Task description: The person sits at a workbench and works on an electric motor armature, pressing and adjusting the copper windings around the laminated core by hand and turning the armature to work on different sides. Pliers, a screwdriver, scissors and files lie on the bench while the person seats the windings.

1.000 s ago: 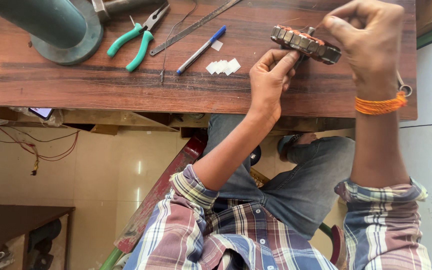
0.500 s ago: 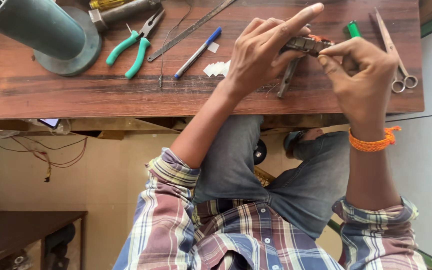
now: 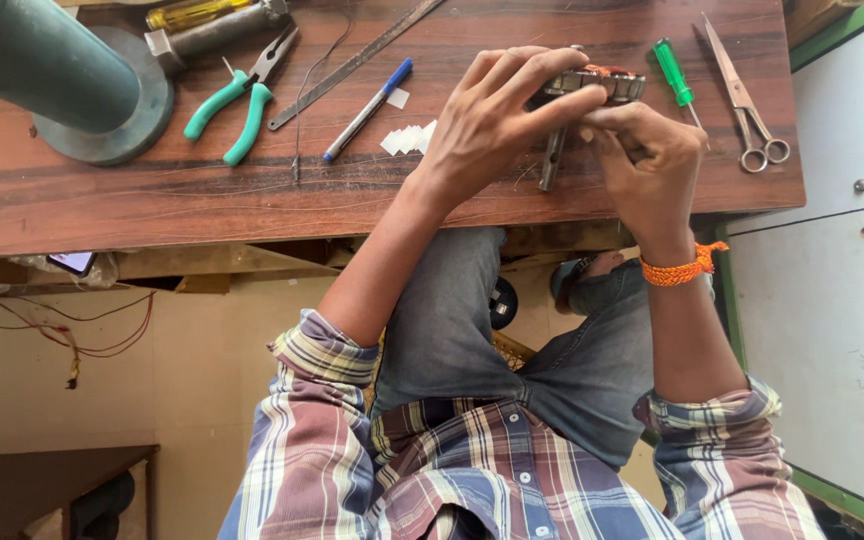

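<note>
Both hands have shifted left since 0.5 s ago, left hand (image 3: 497, 125) and right hand (image 3: 647, 160) fingers pinching the small grey metal wound core (image 3: 602, 85) above the brown wooden desk (image 3: 152, 200); it looks heavy, rigid, best gripped by its steel rim, sparing fragile copper windings.

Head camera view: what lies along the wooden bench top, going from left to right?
Large green cylinder on a round base → green-handled pliers → blue and white pen → small white paper pieces → left hand → green-handled screwdriver → steel scissors.
</note>
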